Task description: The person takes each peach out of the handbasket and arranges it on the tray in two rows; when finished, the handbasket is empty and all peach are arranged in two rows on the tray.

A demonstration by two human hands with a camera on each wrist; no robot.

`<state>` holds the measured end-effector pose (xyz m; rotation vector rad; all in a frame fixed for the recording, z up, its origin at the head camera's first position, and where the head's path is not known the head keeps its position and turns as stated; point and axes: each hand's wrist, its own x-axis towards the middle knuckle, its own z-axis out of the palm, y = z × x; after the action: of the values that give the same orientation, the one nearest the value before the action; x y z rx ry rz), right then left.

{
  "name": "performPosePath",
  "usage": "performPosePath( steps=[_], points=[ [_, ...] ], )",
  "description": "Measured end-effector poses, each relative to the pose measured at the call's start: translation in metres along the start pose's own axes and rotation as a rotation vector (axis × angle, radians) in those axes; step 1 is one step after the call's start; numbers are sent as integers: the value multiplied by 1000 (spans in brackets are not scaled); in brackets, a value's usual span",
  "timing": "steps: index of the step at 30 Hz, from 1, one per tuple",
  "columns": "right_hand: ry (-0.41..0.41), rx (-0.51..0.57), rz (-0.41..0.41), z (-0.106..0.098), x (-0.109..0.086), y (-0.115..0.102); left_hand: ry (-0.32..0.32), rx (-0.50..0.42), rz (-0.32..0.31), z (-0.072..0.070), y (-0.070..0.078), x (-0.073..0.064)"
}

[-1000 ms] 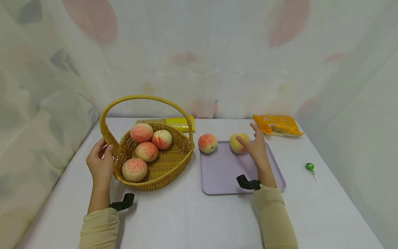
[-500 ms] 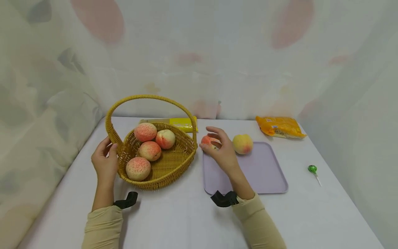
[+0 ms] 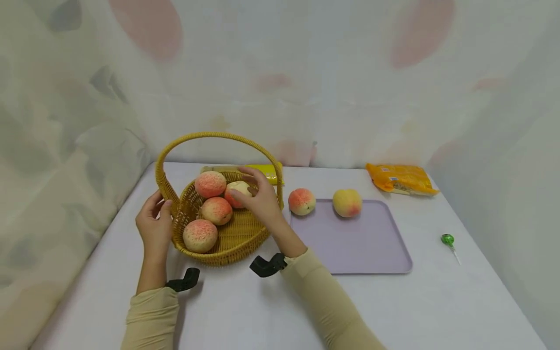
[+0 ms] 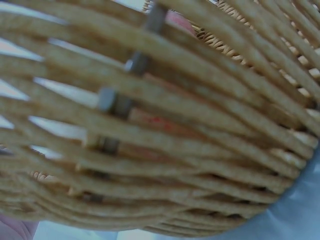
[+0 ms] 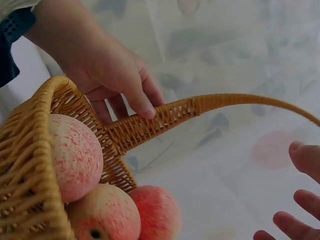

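In the head view my left hand [image 3: 155, 223] grips the wicker basket [image 3: 227, 255] at its left side, where the tall handle [image 3: 214, 134] starts. The right wrist view shows the thumb over that handle base and the fingers behind it. Several peaches [image 3: 200, 236] lie in the basket's left and back part. Above the basket's right half is my right hand [image 3: 264, 201], its fingers spread and nothing held. It partly covers the pale-and-red peach [image 3: 236, 188] at the back. Basket weave [image 4: 165, 130] fills the left wrist view.
A lilac tray [image 3: 363, 253] lies right of the basket. A yellow peach [image 3: 347, 203] sits at its back, a red one [image 3: 302, 201] at its back left corner. An orange packet [image 3: 400, 179], a green lollipop [image 3: 447, 239] and a yellow packet [image 3: 267, 170] lie farther out.
My right hand has moved left from the yellow peach, past the red peach at the tray corner, to over the basket. My left hand has stayed at the handle base.
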<state>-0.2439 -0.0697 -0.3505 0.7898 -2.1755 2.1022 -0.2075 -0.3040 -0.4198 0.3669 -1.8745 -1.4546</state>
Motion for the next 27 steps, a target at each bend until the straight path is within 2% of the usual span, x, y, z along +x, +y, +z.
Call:
performPosePath(
  steps=[2, 6, 10, 15, 21, 27],
  points=[
    [40, -11, 4, 9, 13, 14, -5, 8, -2, 2, 1, 0],
    [96, -81, 10, 26, 33, 29, -19, 8, 11, 3, 1, -1],
    [99, -180, 17, 40, 51, 41, -23, 3, 15, 2, 2, -2],
    [16, -273, 35, 52, 68, 50, -14, 18, 0, 0, 1, -2],
    [-86, -346, 58, 58, 81, 60, -9, 5, 8, 0, 1, -2],
    [-182, -444, 38, 63, 90, 72, -7, 29, 16, -1, 1, -2]
  ],
)
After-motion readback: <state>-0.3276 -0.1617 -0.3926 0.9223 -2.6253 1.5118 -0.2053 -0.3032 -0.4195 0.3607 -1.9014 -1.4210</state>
